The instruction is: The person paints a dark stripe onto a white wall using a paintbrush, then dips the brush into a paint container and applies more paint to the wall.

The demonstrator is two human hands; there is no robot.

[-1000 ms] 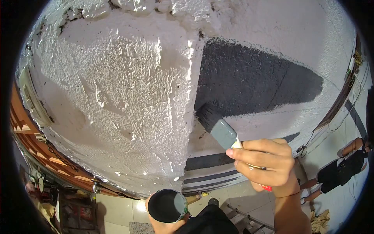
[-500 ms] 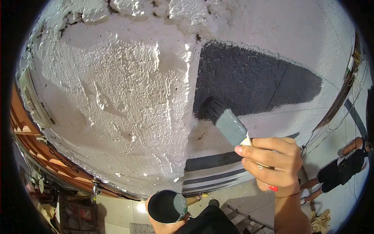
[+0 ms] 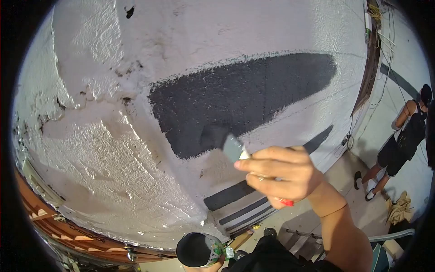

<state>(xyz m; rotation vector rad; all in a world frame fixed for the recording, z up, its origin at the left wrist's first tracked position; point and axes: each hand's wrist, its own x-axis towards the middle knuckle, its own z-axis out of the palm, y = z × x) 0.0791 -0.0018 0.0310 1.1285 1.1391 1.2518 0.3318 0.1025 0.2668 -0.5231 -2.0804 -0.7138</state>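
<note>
Right hand [image 3: 283, 174] has the brush [image 3: 233, 147] in a closed pinch, thumb and fingers shut on the handle right up near the head. Solid grip for edge work imo. The brush is at the bottom edge of the dark patch [image 3: 253, 95], toward the patch's left end. Bristles blur into the dark, so can't tell how hard they're pressing. Left hand [image 3: 213, 266] is well below the patch, curled round the cup [image 3: 217, 255], but the frame cuts most of it off.

Tips: the wall [image 3: 281, 27] is bumpy and the patch's top edge looks ragged, so I'd go light and nudge paint into the dips along the bottom edge, then finish with one long pull. Don't overload either, wipe off on the cup's rim, cause a drip could land on the stripes [image 3: 226, 196] below the patch.
</note>
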